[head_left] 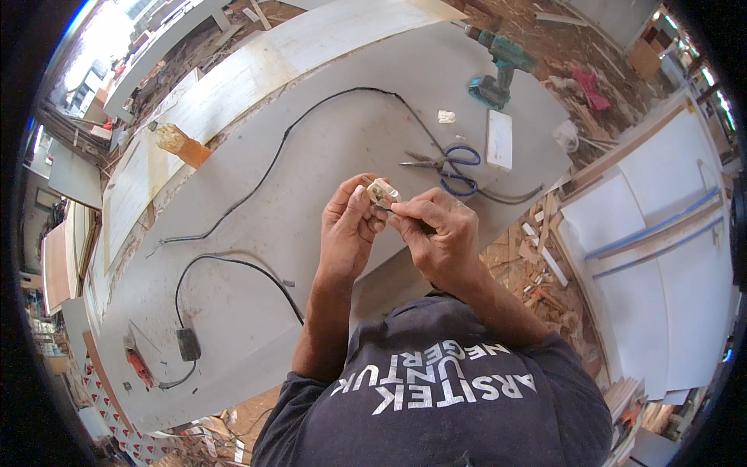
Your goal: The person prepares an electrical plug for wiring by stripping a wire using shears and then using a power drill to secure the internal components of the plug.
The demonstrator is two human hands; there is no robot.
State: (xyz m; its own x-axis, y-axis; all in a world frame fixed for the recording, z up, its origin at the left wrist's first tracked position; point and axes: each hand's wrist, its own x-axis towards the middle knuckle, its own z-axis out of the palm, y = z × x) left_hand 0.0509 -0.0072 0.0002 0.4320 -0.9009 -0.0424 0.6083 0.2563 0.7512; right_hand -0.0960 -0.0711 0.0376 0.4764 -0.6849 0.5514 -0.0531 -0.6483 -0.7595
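My left hand point(350, 226) holds a small cream plastic fitting point(383, 191), its fingers curled round it above the worktable point(202, 303). My right hand point(440, 233) pinches at the same fitting, with a dark wire partly visible between thumb and finger. Just beyond my hands lie blue-handled scissors point(436, 164), a small cream piece point(446, 117) and a white block point(499, 138). A long black cable point(276, 156) curves across the board. Another cable with a dark inline box point(187, 344) lies at the lower left, beside red-handled pliers point(138, 366).
A teal cordless drill point(506, 54) lies at the far edge, and an orange bottle point(183, 145) at the back left. A long pale board point(311, 39) borders the back. Wood scraps point(541, 257) litter the floor at right, beside large white panels point(638, 303).
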